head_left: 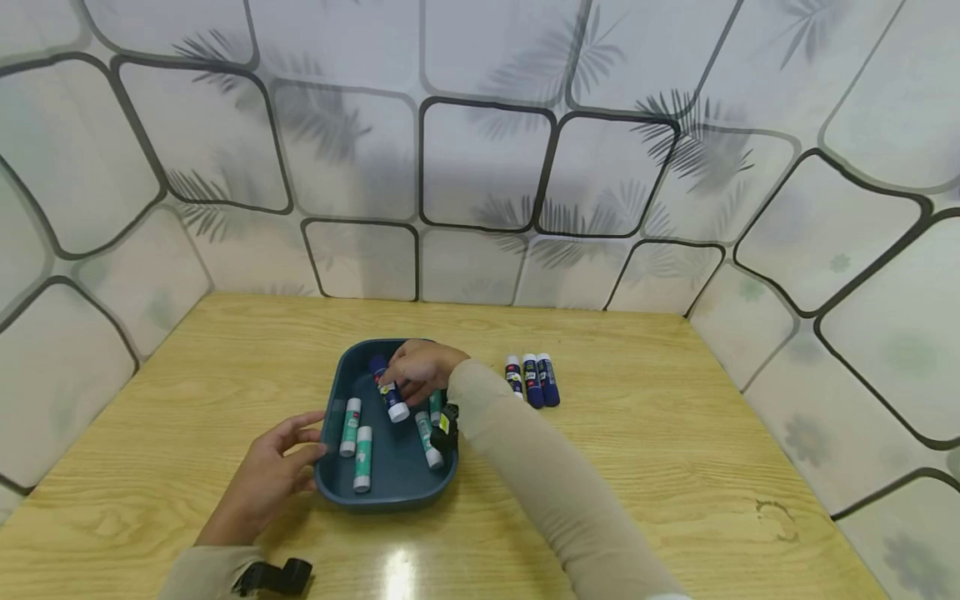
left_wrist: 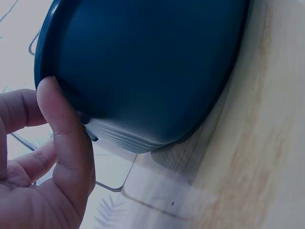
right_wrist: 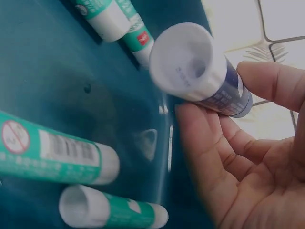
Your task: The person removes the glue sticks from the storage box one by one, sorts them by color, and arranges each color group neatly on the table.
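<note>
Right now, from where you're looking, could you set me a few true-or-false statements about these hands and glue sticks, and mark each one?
1. The right hand holds a blue glue stick over the tray. True.
2. The left hand also holds a glue stick. False: it touches the tray's side.
3. Three other blue glue sticks are on the table. True.
4. The tray contains no green glue sticks. False: four green-and-white glue sticks lie in it.
5. The held glue stick has a white end. True.
</note>
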### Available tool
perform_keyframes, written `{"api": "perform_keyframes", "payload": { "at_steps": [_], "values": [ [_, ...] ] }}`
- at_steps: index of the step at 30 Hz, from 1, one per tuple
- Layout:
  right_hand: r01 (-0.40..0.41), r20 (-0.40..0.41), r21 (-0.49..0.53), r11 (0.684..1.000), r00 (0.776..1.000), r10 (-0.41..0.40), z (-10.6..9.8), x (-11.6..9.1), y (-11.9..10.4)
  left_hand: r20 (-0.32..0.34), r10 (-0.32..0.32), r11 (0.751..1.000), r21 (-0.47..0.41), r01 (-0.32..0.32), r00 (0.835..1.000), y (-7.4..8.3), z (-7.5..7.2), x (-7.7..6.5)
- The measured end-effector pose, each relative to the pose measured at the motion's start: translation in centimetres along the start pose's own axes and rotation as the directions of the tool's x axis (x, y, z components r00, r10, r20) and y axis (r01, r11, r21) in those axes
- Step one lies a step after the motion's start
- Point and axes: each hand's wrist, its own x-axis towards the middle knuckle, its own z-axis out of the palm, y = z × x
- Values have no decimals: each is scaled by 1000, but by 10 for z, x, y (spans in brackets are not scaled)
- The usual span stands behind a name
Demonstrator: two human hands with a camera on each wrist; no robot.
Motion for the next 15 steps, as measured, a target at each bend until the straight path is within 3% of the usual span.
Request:
{"api": "perform_keyframes", "payload": {
  "at_steps": [8, 15],
  "values": [
    [44, -14, 21, 999, 999, -44, -13, -11, -2, -2, 12, 1000, 7, -12, 1000, 0, 0, 1],
    [88, -72, 37, 995, 994, -86, -29, -24, 0, -8, 6, 1000, 15, -6, 1000, 0, 1, 0]
  ]
}}
